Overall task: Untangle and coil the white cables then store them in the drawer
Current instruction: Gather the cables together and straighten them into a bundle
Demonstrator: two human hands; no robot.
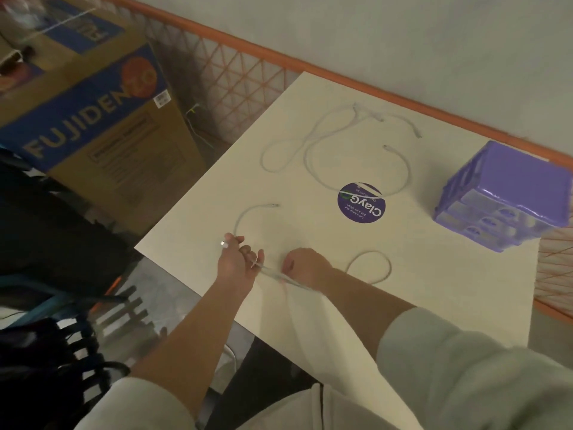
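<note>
From the head camera, the left hand (237, 259) curls its fingers round a white cable (248, 217) near the table's (434, 290) front edge; the right hand (305, 265), fist-like, pinches the same strands just beside it. Both forearms reach forward from pale sleeves. More white cables (341, 144) lie loose farther back, near the purple drawer unit (508, 197). Motion blur hides how the strands between the hands cross.

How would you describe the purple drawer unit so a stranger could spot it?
Start at the white table and go to its far right edge by the orange railing. The purple drawer unit sits there, the only boxy thing among flat white cables.
</note>
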